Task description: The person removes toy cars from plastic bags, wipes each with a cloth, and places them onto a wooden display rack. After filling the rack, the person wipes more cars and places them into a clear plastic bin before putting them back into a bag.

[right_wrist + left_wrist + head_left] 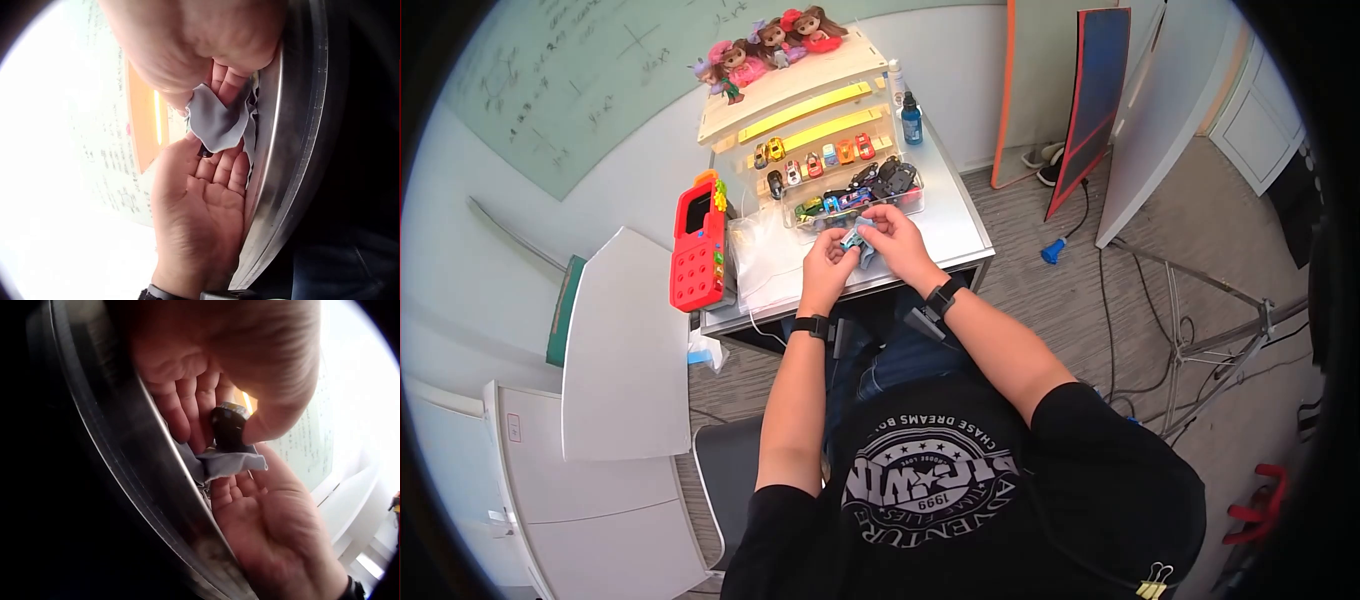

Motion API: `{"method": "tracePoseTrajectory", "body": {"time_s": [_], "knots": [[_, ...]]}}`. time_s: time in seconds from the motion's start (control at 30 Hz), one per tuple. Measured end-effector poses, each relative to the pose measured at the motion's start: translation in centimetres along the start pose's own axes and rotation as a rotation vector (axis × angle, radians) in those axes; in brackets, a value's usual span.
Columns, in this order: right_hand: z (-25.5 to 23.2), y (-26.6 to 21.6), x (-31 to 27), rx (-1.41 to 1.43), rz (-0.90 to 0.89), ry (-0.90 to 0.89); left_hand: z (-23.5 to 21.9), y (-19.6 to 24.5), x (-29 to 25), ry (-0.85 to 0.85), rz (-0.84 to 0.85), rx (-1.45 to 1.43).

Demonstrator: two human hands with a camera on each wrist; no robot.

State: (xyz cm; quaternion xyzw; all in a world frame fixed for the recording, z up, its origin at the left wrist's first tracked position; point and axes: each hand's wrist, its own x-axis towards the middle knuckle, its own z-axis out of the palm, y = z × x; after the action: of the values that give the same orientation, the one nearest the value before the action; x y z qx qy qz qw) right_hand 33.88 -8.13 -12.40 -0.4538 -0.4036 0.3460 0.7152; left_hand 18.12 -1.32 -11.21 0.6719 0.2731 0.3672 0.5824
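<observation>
My left hand (826, 264) pinches a small toy car (850, 241) between thumb and fingers, close over the table's front edge. It looks pale teal from above, and its dark side (229, 428) shows in the left wrist view. My right hand (902, 248) holds a grey-blue cloth (215, 122) against the car, thumb on top. Much of the car is covered by the cloth and fingers. Just beyond the hands stands a clear plastic bin (915, 207) with several toy cars (855, 198) and black pieces (892, 178) in it.
Behind the bin, toy cars (814, 164) line a wooden tiered rack with yellow strips (805, 112); dolls (775, 45) sit on its top. A red toy case (697, 245) stands at left beside clear plastic wrapping (762, 255). A blue bottle (911, 120) stands at the back right.
</observation>
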Motion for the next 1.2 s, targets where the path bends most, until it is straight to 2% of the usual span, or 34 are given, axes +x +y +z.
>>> {"method": "tracePoseTrajectory", "body": {"time_s": [0.23, 0.33, 0.4, 0.43, 0.5, 0.7, 0.83, 1.1, 1.2], "knots": [[-0.3, -0.2, 0.2, 0.024, 0.059, 0.063, -0.6, 0.6, 0.0, -0.050, -0.030, -0.118], [0.1, -1.6, -0.1, 0.111, 0.021, 0.004, -0.8, 0.7, 0.1, -0.051, -0.020, -0.146], [0.0, -2.1, -0.1, 0.043, 0.128, -0.108, -0.9, 1.2, 0.0, -0.070, -0.034, -0.139], [-0.3, -2.0, 0.0, 0.042, 0.128, -0.109, -0.6, 1.3, 0.0, -0.069, -0.034, -0.139], [-0.7, -1.4, 0.3, -0.069, 0.093, -0.096, -0.2, 1.1, 0.0, -0.018, -0.007, -0.138], [-0.3, -0.9, 0.1, 0.039, -0.008, -0.034, 0.0, 0.9, 0.5, 0.033, -0.128, -0.118], [-0.2, -1.2, -0.3, 0.031, 0.001, -0.060, 0.0, 1.6, -0.2, 0.063, -0.157, -0.173], [-0.2, -1.2, -0.4, -0.106, 0.007, -0.087, 0.0, 1.6, -0.6, 0.037, -0.069, -0.204], [0.4, -1.5, -0.5, 0.012, -0.026, -0.044, -0.3, 1.3, -0.5, 0.066, -0.062, -0.210]]}}
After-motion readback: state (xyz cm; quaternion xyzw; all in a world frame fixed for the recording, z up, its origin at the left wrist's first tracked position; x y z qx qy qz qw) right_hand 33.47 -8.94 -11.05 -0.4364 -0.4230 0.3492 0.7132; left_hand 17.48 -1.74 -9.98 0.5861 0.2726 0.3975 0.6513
